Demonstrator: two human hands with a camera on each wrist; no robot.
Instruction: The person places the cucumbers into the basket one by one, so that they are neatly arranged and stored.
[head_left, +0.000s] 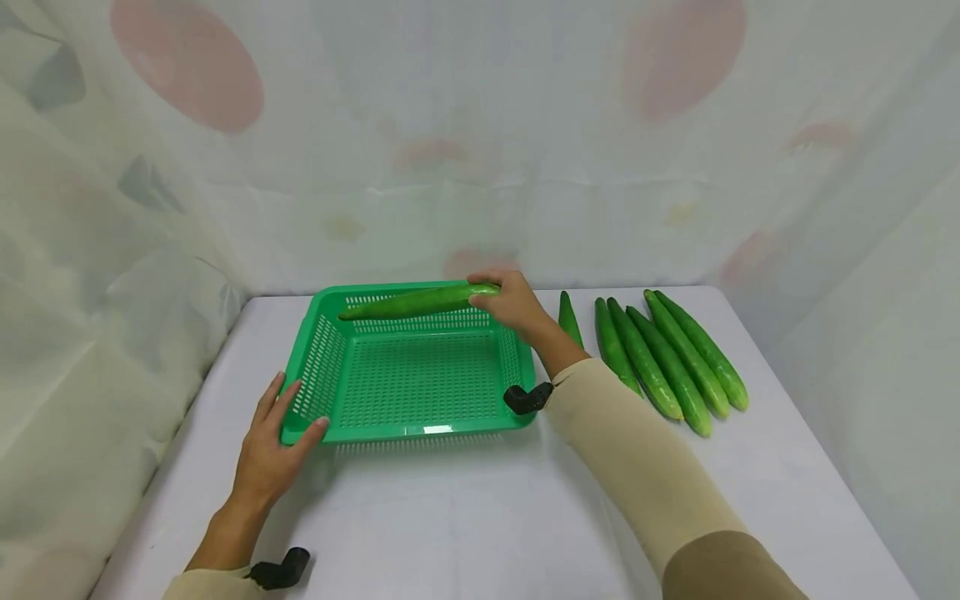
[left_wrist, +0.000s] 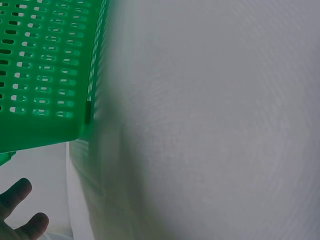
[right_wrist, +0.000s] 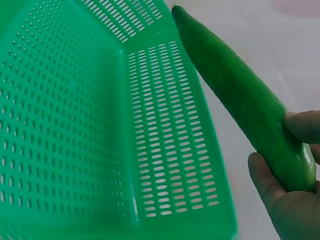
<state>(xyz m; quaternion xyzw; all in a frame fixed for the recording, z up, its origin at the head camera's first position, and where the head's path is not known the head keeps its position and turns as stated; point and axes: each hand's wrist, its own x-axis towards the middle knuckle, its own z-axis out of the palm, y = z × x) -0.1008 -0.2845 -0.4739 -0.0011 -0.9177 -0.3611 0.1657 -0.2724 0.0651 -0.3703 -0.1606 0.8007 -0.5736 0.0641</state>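
A long green cucumber (head_left: 416, 302) lies nearly level over the far side of a green plastic basket (head_left: 420, 435). My right hand (head_left: 513, 304) grips its right end between thumb and fingers; in the right wrist view the cucumber (right_wrist: 240, 90) slants beside the basket's slotted wall (right_wrist: 172, 135). At the basket's near left corner is my left hand (head_left: 266, 454), its fingers spread along the rim and the thumb at the front edge. Two fingertips of the left hand (left_wrist: 22, 205) show below the basket wall (left_wrist: 45, 75) in the left wrist view.
Right of the basket, several cucumbers (head_left: 667, 358) lie side by side on the white table (head_left: 450, 517). Another cucumber (head_left: 570, 318) is partly hidden by my right forearm. Patterned fabric (head_left: 450, 167) hangs behind the table and at both sides.
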